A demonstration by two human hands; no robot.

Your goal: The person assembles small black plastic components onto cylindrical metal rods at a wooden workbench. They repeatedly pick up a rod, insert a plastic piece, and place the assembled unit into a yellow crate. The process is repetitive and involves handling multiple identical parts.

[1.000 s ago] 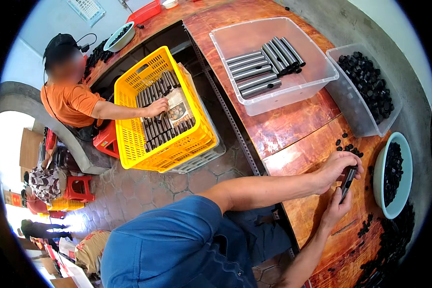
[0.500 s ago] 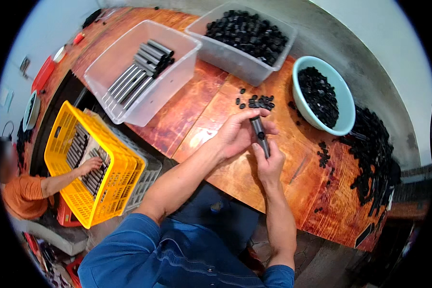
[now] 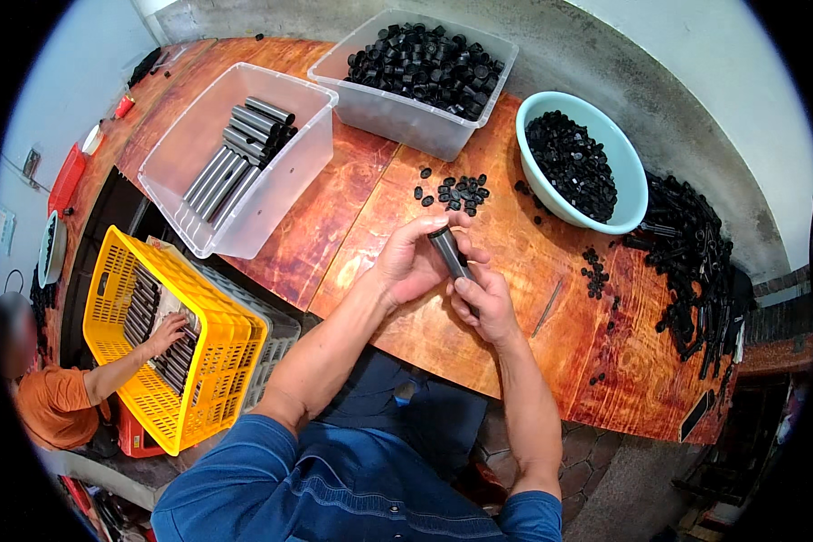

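Observation:
Over the table, a short dark grey tube (image 3: 451, 254) with a black upper end is held at a tilt between my hands. My left hand (image 3: 413, 262) has its thumb and fingertips closed about the upper end. Lower down, my right hand (image 3: 486, 305) wraps the tube with the thumb pressed along it, hiding the bottom end. Just beyond my fingers lie several small black oval caps (image 3: 462, 191), loose on the wooden table (image 3: 370, 226).
Metal tubes lie in a clear bin (image 3: 285, 194) at left; black plugs fill another bin (image 3: 415, 126). Black parts fill a pale blue bowl (image 3: 630, 185), beside a heap of black pieces (image 3: 691, 262). Another person's hand (image 3: 165, 334) reaches over tubes in a yellow crate (image 3: 210, 361).
The tube leans more, and my right hand has come further up it, nearer my left hand. The whole view has shifted slightly.

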